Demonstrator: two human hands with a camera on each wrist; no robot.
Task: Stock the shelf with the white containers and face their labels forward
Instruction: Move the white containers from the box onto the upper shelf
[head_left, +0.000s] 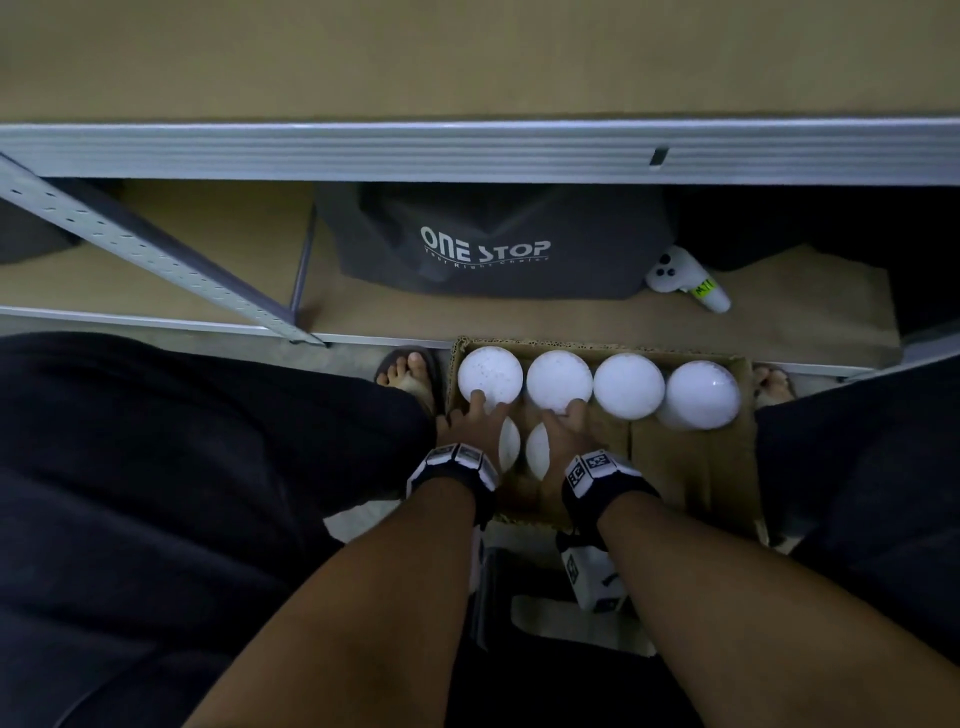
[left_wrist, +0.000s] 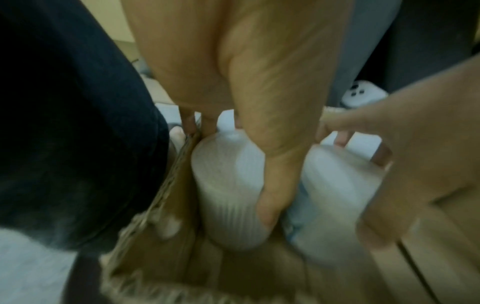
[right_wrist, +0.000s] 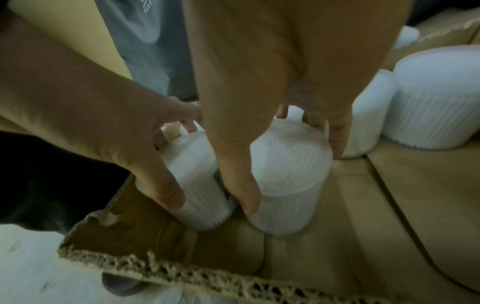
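Note:
An open cardboard box on the floor holds several white ribbed containers. A row of them stands upright along its far wall. My left hand reaches down into the box and grips a nearer container, with the thumb along its side. Just to its right, my right hand grips the neighbouring container, its body wrapped by thumb and fingers. Both containers stand on the box floor. No label shows on any of them.
A metal shelf rail crosses above, with a brown shelf board over it. The lower shelf carries a grey "ONE STOP" bag and a white controller. My sandalled foot and dark-trousered knees flank the box.

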